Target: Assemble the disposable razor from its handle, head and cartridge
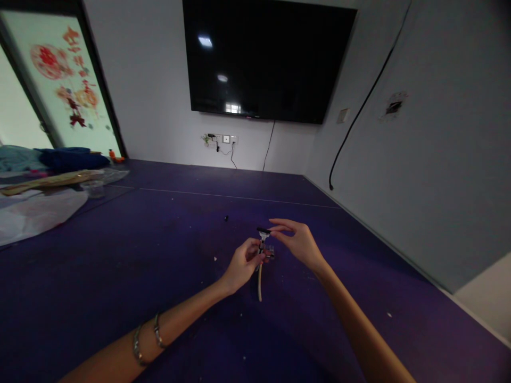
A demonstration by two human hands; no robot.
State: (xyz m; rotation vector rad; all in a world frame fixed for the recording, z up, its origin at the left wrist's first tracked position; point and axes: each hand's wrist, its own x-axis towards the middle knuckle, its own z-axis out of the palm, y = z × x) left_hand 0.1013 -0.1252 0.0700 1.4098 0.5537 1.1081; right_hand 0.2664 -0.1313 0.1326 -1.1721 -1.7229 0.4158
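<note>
My left hand [244,261] grips a razor [264,235] by its dark neck, holding it upright with the black crosspiece on top and silver metal beneath. With thumb and forefinger, my right hand [297,240] pinches the right end of that crosspiece, its other fingers stretched out above. Below my left fingers a thin beige strip [260,284] runs down; whether it belongs to the razor I cannot tell. A small clear or silvery piece [271,252] shows just behind the left fingertips, partly hidden.
A small black piece [226,218] lies on the purple surface [167,255], with white specks around. Bags and cloth [72,158] are piled at the far left. A black cable [361,109] hangs down the right wall, and a television [267,58] hangs ahead.
</note>
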